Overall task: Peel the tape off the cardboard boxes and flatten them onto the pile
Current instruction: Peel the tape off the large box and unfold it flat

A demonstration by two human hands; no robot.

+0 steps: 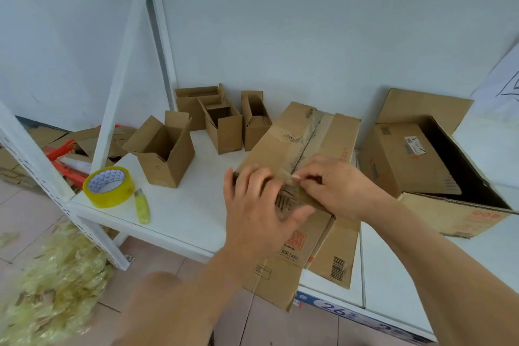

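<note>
A small cardboard box (289, 201) sits between my hands above the flattened cardboard pile (317, 143) on the white shelf. My left hand (258, 205) grips the box from the left, fingers curled over its top and thumb along its near side. My right hand (334, 185) pinches a strip of clear tape (292, 177) at the box's top edge. Most of the box is hidden by my hands. Several small open boxes (163, 149) (224, 123) (254, 118) stand at the back left.
A yellow tape roll (109, 187) and a yellow cutter (142, 206) lie near the white shelf's (182, 216) left corner. A large open box (438, 168) lies at the right. Peeled tape (53, 275) is heaped on the floor. White shelf posts (120, 70) rise at left.
</note>
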